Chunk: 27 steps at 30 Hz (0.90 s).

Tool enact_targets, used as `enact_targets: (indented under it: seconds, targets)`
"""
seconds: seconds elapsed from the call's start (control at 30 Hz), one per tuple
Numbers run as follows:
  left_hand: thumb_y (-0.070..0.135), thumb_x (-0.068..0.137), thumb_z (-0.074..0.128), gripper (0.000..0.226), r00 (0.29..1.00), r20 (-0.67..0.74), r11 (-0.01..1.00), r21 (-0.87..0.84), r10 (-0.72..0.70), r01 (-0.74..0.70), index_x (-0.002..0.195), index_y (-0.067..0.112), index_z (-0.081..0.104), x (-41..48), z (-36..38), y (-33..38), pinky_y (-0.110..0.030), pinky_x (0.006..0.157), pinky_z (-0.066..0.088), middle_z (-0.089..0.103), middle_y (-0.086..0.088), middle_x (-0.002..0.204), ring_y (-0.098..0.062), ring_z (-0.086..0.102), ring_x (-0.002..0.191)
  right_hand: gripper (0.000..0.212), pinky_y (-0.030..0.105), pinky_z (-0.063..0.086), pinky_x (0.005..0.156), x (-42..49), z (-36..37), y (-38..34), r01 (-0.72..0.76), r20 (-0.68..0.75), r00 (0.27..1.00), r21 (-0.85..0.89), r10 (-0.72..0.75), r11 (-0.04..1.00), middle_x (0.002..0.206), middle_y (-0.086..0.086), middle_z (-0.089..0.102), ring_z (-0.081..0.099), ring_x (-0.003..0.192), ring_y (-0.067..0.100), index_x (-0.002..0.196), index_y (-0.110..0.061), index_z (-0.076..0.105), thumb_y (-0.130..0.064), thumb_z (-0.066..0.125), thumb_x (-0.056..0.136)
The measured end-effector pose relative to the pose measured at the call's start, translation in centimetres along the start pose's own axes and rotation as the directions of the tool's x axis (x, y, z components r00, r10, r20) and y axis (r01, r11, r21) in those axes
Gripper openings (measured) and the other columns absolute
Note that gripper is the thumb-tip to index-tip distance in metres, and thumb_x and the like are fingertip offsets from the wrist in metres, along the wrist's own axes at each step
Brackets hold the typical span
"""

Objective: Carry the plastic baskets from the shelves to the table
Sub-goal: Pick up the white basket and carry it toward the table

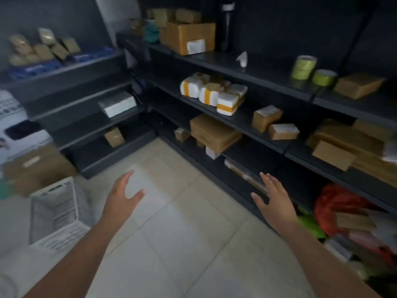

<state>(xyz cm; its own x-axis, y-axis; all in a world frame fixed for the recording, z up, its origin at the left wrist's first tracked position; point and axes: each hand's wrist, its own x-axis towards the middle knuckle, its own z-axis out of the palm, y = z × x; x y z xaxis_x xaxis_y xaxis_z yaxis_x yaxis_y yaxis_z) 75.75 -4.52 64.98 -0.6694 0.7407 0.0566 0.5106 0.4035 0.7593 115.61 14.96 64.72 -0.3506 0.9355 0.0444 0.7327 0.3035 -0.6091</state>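
A white slatted plastic basket (56,211) stands at the lower left, beside my left forearm, with nothing visible inside. My left hand (122,195) hovers open over the pale tiled floor, fingers spread, holding nothing. My right hand (274,197) is also open, fingers apart, held in front of the lowest boards of the dark shelves (268,140) on the right. Neither hand touches the basket. No other basket shows clearly on the shelves; the frame is blurred.
The dark shelves carry brown parcels (214,132), white parcels with orange tape (214,94), a cardboard box (188,37) and yellow-green tape rolls (304,66). A red bag (337,203) sits low right. A cardboard box (36,168) stands on the floor at left.
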Motion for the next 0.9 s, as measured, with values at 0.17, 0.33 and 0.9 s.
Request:
enact_targets:
  seconds: [0.17,0.33,0.9]
  targets:
    - [0.04,0.083,0.076,0.07,0.977,-0.164,0.99,0.009,-0.138,0.142,0.145,0.029,0.046,2.3,-4.8,-5.8,-0.038,0.1,0.041,0.051,-0.005,0.144,-0.023,0.051,0.127,0.071,0.039,0.032,0.113,8.5,7.6,-7.7,0.136,0.161,0.977,0.038,-0.141,0.99,0.16,-0.003,0.027,0.028,0.145,0.015,0.154,-0.036,0.026,-0.05,0.058,0.092]
    - [0.028,0.083,0.079,0.068,0.9,-0.341,0.96,-0.041,-0.273,0.276,0.144,0.024,0.048,4.9,-8.8,-9.9,-0.036,0.097,0.041,0.055,-0.011,0.141,-0.028,0.053,0.126,0.069,0.033,0.035,0.108,17.4,14.6,-15.5,0.319,0.275,0.904,0.077,-0.327,0.945,0.156,0.001,0.035,0.037,0.139,0.019,0.153,-0.029,0.032,-0.044,0.061,0.092]
    - [0.035,0.084,0.077,0.07,0.616,-0.495,0.78,-0.257,-0.613,0.571,0.146,0.026,0.045,14.6,-20.1,-31.8,-0.037,0.094,0.042,0.05,-0.001,0.146,-0.021,0.052,0.125,0.058,0.026,0.032,0.105,31.5,41.5,-42.6,0.571,0.502,0.656,0.157,-0.563,0.806,0.148,0.011,0.046,0.043,0.134,0.024,0.148,-0.016,0.043,-0.031,0.062,0.095]
